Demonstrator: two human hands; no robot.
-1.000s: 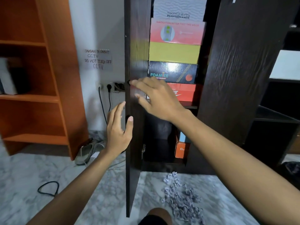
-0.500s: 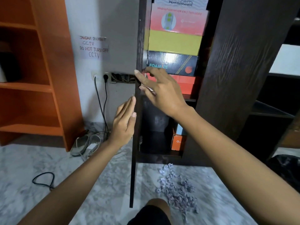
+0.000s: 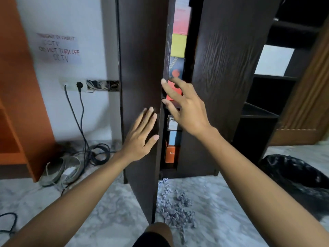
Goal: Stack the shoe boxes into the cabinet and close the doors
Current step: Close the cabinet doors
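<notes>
At the dark wooden cabinet [image 3: 222, 86], both doors stand partly closed, leaving a narrow gap between them. Left door [image 3: 142, 68]: the person's left hand [image 3: 140, 138] lies flat against its outer face near the free edge, fingers straight and together, gripping nothing. Right hand [image 3: 187, 107]: raised in front of the gap, fingers spread and relaxed, the tips of two fingers at the left door's edge; grip wide, nothing held. Right door [image 3: 227, 68]: angled toward the gap, untouched. Shoe boxes [image 3: 178, 47] are visible through the gap, stacked one on another on the upper shelf: pink, yellow, dark blue, red. Lower compartment: further boxes, among them a light blue one above an orange box [image 3: 170, 154]. Floor in front: scattered crumpled paper bits [image 3: 174, 207]. Left of the cabinet: a wall socket [image 3: 74, 84] with two cables plugged in.
</notes>
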